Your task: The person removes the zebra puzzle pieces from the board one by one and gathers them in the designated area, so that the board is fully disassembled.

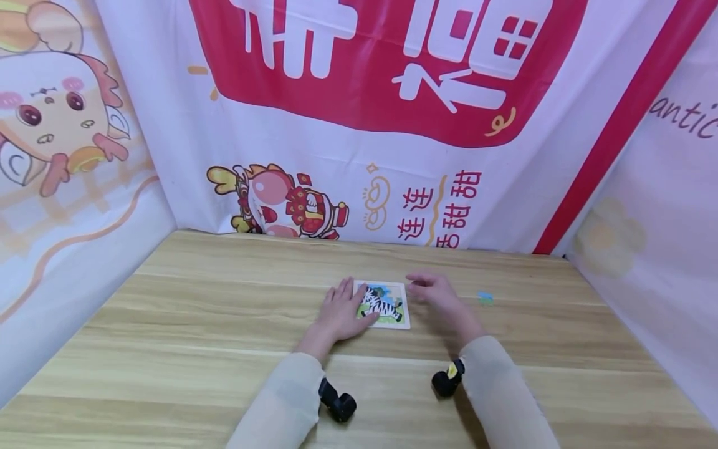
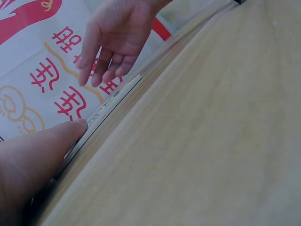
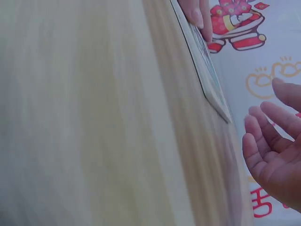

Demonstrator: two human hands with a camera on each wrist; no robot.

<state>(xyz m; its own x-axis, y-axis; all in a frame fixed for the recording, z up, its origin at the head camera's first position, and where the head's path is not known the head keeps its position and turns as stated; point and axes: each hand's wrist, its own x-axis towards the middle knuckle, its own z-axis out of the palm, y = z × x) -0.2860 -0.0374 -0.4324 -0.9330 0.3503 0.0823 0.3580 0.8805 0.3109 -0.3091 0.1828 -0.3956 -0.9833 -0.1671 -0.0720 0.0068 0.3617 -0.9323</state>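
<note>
A square zebra picture puzzle (image 1: 387, 313) with a pale frame lies flat on the wooden table. My left hand (image 1: 342, 313) rests on its left side, fingers stretched out and thumb over the lower part of the picture. Just off the puzzle's right edge hovers my right hand (image 1: 439, 292). Seen in the right wrist view, the fingers of the right hand (image 3: 280, 150) are loosely bent with nothing between them, beside the thin corner of the puzzle (image 3: 214, 96). Part of the picture is hidden under the left hand.
A small blue-green piece (image 1: 485, 297) lies on the table (image 1: 224, 349), right of the right hand. Printed cloth (image 1: 314, 137) hangs behind the table and at both sides. Each sleeved wrist wears a small black camera (image 1: 341, 406).
</note>
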